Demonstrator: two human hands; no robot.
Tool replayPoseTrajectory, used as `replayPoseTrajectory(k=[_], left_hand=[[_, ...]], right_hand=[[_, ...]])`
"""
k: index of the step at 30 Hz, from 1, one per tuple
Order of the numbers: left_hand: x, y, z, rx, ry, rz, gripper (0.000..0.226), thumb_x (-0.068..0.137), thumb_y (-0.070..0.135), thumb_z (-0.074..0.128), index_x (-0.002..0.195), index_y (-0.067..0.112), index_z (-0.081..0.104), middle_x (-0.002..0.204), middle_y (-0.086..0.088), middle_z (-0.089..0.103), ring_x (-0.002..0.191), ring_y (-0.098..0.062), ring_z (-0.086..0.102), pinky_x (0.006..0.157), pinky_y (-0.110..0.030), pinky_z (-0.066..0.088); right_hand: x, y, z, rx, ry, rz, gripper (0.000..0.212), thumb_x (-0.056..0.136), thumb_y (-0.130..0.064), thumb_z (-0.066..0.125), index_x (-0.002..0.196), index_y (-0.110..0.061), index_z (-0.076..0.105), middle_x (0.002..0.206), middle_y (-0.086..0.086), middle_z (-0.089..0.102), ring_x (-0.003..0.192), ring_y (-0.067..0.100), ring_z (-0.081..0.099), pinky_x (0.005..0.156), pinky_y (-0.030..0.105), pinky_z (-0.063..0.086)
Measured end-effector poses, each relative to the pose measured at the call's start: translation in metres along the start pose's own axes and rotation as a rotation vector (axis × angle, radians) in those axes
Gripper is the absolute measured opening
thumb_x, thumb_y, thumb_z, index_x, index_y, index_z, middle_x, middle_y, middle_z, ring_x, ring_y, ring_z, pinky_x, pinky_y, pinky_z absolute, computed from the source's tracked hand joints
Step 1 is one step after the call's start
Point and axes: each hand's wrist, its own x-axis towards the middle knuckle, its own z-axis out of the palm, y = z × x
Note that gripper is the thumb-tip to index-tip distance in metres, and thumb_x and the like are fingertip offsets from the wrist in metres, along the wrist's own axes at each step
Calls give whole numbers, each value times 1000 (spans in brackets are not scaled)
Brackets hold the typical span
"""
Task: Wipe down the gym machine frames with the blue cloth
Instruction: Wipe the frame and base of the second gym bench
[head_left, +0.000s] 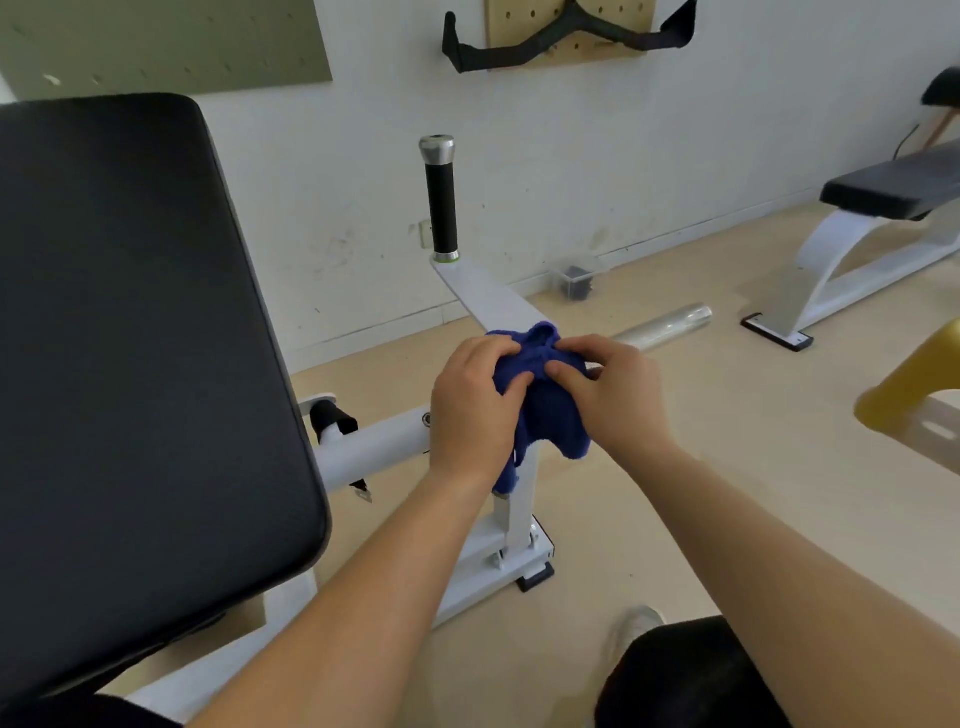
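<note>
Blue cloth (550, 410), a soft napped rag, sits bunched over the junction where the white steel upright post (523, 499) meets the flat white arm (493, 299) and the chrome round bar (667, 326) of the gym machine. Its loose ends hang down either side of the post. Progress, judged from position alone: work is under way on this machine, at the joint. No frame surface shows a visible difference between wiped and unwiped, so the completed share cannot be read off. Remaining, in all likelihood: the white horizontal tube (379, 447) beside the large black padded cushion (130, 338), the base of the post, the flat arm up to the black upright handle grip (441, 208), and the white frame of the second black-topped bench (831, 239), which stands well apart at the far right. Grip: both hands are on the blue cloth, close together. The left hand (475, 410) wraps its curled fingers over the left side of the bundle, thumb pressed into the fabric. The right hand (610, 395) covers the right side, with thumb and forefinger nipping a raised fold at the top. Neither hand is spread flat; each holds fabric, and the cloth is pressed onto the frame beneath.
</note>
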Motion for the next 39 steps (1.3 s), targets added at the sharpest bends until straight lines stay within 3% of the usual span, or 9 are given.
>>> replayPoseTrajectory(k=[7, 11, 18, 24, 28, 31, 35, 37, 39], left_hand=[[-29, -28, 15, -32, -104, -319, 43, 84, 10, 64, 125, 23, 58, 112, 13, 62, 101, -9, 61, 92, -29, 51], [-23, -30, 19, -9, -65, -274, 25, 81, 11, 63, 101, 26, 67, 91, 12, 70, 87, -12, 65, 81, -39, 55], [-1, -14, 29, -86, 288, -243, 22, 82, 21, 70, 97, 27, 55, 96, 15, 61, 86, -5, 59, 74, -22, 48], [-3, -31, 32, 116, 216, -403, 29, 86, 54, 62, 87, 26, 56, 78, 14, 61, 72, -6, 57, 57, -23, 39], [-6, -29, 37, 141, 164, -415, 33, 99, 38, 48, 75, 17, 54, 65, 7, 57, 63, -16, 52, 53, -30, 34], [-9, -17, 44, -22, 134, -390, 18, 99, 20, 43, 90, 18, 59, 76, 8, 62, 69, -9, 54, 57, -22, 38], [-19, -11, 47, -408, 76, -318, 22, 99, 26, 46, 116, 17, 57, 97, 6, 67, 85, -4, 61, 72, -16, 47], [-17, -12, 49, -426, 104, -285, 32, 103, 35, 40, 124, 16, 55, 102, 6, 67, 92, -7, 62, 77, -18, 47], [-7, -15, 54, -342, 154, -281, 38, 106, 32, 36, 137, 15, 48, 113, 5, 66, 100, -9, 60, 82, -16, 45]], right_hand=[[0, 25, 2, -42, -205, 66, 29, 80, -16, 75, 106, -28, 74, 103, -12, 71, 88, 10, 67, 84, 33, 56], [1, 31, -5, 133, -186, 98, 32, 81, -8, 72, 100, -33, 71, 99, -16, 71, 83, 5, 70, 78, 35, 59], [16, 12, 14, 342, 95, 107, 25, 81, -17, 74, 101, -28, 63, 97, -15, 70, 86, 5, 69, 77, 30, 58], [19, 21, 34, 237, 140, 108, 23, 92, -21, 63, 112, -32, 69, 113, -11, 59, 92, 1, 60, 73, 13, 42], [15, 19, 42, 163, 108, 75, 20, 98, -21, 49, 101, -28, 68, 84, -9, 60, 68, 6, 51, 63, 19, 38], [12, 11, 42, 246, 72, 116, 23, 95, -14, 43, 84, -22, 62, 62, -13, 54, 57, 4, 47, 56, 16, 37], [11, 5, 39, 535, -15, 133, 24, 90, -29, 41, 75, -12, 49, 68, -3, 51, 68, 16, 45, 66, 36, 39], [11, 3, 34, 450, -34, 78, 30, 97, -40, 44, 85, -15, 55, 73, -6, 54, 69, 12, 47, 67, 33, 40], [13, 6, 35, 249, -48, 18, 31, 101, -41, 43, 126, -26, 55, 88, -12, 59, 78, 7, 53, 67, 22, 41]])
